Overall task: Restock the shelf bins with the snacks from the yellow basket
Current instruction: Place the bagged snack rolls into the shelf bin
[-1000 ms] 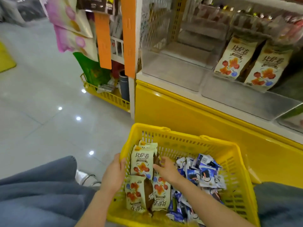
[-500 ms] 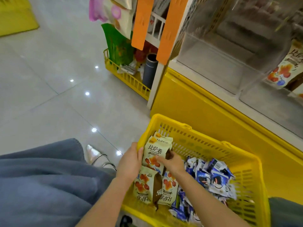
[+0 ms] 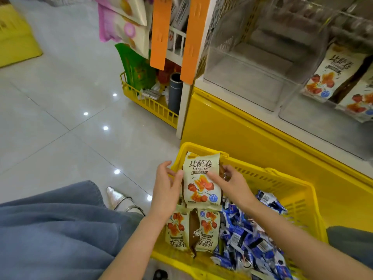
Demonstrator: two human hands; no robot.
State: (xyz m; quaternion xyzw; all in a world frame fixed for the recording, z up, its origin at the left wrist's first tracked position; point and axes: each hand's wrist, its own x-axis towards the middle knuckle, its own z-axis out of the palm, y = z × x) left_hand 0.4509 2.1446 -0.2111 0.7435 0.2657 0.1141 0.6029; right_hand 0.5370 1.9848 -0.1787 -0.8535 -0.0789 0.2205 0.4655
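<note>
Snack pack [image 3: 201, 182] raised from basket [image 3: 292, 179].
Your left hand [image 3: 164, 188] and right hand [image 3: 232, 183] grip its sides; keep it upright toward the shelf bin [image 3: 252, 81].

A glossy grey tiled floor [image 3: 60, 118] carries a yellow wire rack [image 3: 153, 107] at the shelf's end and a silver shoe [image 3: 115, 196]. The yellow basket [image 3: 292, 190] sits at the foot of the shelf [image 3: 302, 136], whose white ledge bears two clear bins [image 3: 252, 77]. The right bin [image 3: 323, 126] holds cream snack packets [image 3: 327, 75].
</note>
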